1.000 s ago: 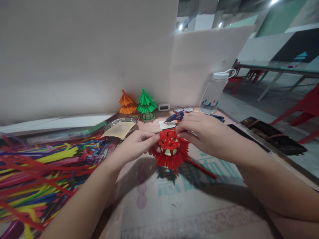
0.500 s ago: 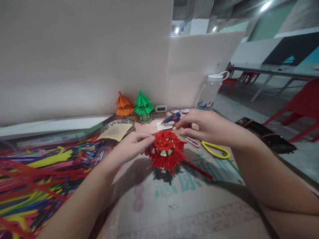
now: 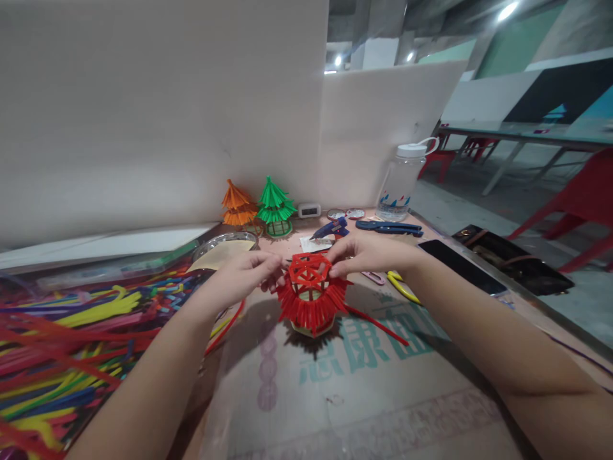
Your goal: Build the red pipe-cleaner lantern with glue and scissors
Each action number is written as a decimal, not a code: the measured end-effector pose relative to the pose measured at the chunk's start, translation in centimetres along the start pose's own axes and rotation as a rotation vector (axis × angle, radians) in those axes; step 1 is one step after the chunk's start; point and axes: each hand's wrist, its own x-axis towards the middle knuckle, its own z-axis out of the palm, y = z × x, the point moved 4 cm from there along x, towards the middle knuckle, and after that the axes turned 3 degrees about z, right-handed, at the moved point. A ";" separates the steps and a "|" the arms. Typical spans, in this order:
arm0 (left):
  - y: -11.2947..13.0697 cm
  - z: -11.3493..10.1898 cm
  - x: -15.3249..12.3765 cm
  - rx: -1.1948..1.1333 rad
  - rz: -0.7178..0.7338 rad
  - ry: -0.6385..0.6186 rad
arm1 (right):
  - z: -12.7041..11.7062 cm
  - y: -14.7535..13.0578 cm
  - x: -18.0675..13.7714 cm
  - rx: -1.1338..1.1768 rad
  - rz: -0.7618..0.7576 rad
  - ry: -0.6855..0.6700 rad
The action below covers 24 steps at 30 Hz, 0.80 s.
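A red pipe-cleaner model (image 3: 313, 305), with a fringed skirt and an open lattice top, is held upright low over the cardboard between my hands. My left hand (image 3: 256, 271) grips its upper left side, fingers curled with their tips partly hidden. At the upper right rim, my right hand (image 3: 359, 254) pinches it between thumb and fingers. One long red pipe cleaner (image 3: 378, 324) sticks out to the lower right behind the fringe. Beyond my right hand lies a blue glue gun (image 3: 330, 228). Yellow-handled scissors (image 3: 401, 287) are partly covered by my right forearm.
Many coloured pipe cleaners (image 3: 71, 358) fill the left side. Orange (image 3: 238, 204) and green (image 3: 274, 207) tiered models stand by the partition. A water bottle (image 3: 401, 182), blue pliers (image 3: 387, 227) and a phone (image 3: 462, 267) are at the right. Printed cardboard (image 3: 287, 415) covers the front.
My right hand has come down and left onto the model's rim, having been apart from it. The model has shifted slightly left and stands more upright. Pliers and phone are now uncovered.
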 end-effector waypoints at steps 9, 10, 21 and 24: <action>5.5 0.1 -2.7 0.584 0.360 0.433 | 1.8 0.4 1.0 0.124 -0.038 -0.027; 6.1 0.6 -2.9 0.652 0.405 0.424 | 2.1 0.2 1.1 0.122 -0.042 -0.027; 7.3 2.2 -3.4 0.889 0.514 0.392 | 3.4 -1.7 0.8 0.025 -0.048 0.003; 7.3 2.3 -3.5 0.901 0.495 0.376 | 3.6 -1.9 0.8 0.017 -0.055 0.010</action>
